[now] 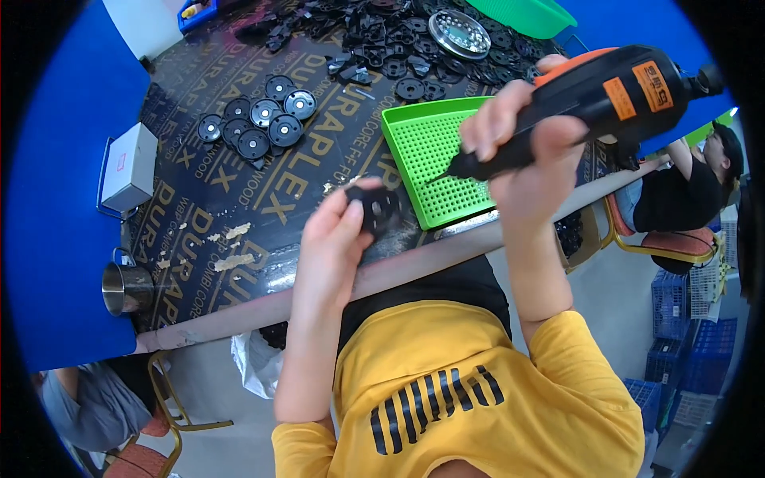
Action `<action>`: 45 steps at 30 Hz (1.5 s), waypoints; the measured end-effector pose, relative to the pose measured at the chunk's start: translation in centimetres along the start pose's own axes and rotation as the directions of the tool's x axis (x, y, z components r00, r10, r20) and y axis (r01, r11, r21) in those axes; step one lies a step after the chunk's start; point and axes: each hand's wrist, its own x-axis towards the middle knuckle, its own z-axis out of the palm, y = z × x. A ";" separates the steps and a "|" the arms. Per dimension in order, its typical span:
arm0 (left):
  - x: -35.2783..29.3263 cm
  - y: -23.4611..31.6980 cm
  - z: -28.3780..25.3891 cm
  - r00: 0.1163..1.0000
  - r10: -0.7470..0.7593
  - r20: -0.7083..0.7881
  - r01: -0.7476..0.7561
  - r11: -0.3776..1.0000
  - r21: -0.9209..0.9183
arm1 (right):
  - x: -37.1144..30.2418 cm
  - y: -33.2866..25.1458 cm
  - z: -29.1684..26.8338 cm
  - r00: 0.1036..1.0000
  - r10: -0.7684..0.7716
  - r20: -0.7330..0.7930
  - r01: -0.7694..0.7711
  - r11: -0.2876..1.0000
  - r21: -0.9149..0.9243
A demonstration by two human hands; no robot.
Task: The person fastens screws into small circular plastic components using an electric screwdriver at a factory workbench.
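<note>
Above the near side of a dark, gold-printed worktable (327, 143), holds a round black part (380, 209) in the left hand (328, 229), pinched by its edge between thumb and fingers and too blurred to make out in detail. To the right, grips a black power screwdriver (586, 111) with the right hand (527, 171), with fingers curled around its body, pointing its thin bit left and slightly near, over a green perforated tray (398, 151) and apart from the round black part; impossible to tell whether touching the tray. Wears a yellow shirt (470, 358). Faces a cluster of round black discs (284, 130) to the left and a spread heap of black pieces (374, 48) along the far side, with a round dish (434, 44) of small shiny items among them. At the left edge, has a metal cup (126, 293) near and a pale box (131, 166) farther off, beside a blue partition (64, 199).
</note>
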 end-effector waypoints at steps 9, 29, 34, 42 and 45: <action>-12.8 1.2 -7.8 0.959 -0.275 0.071 0.225 0.889 0.399 | 3.9 0.3 -10.2 0.984 -0.076 -0.162 0.058 0.992 -0.108; -12.0 8.3 -8.3 0.952 -0.254 0.169 0.033 0.637 0.770 | 4.0 2.2 -10.0 0.972 -0.069 -0.226 0.018 0.975 -0.223; -3.8 11.7 -7.2 0.936 0.334 -0.111 -0.037 0.406 0.913 | 3.8 2.3 -10.0 0.973 -0.063 -0.222 0.014 0.976 -0.215; 11.0 16.0 -16.3 0.795 0.607 -0.005 0.038 -0.042 0.998 | 3.8 1.8 -9.4 0.971 -0.062 -0.232 0.009 0.975 -0.223; 14.2 16.3 -17.6 0.863 0.476 -0.170 0.270 -0.149 0.951 | 3.8 1.9 -9.6 0.966 -0.048 -0.255 -0.009 0.976 -0.216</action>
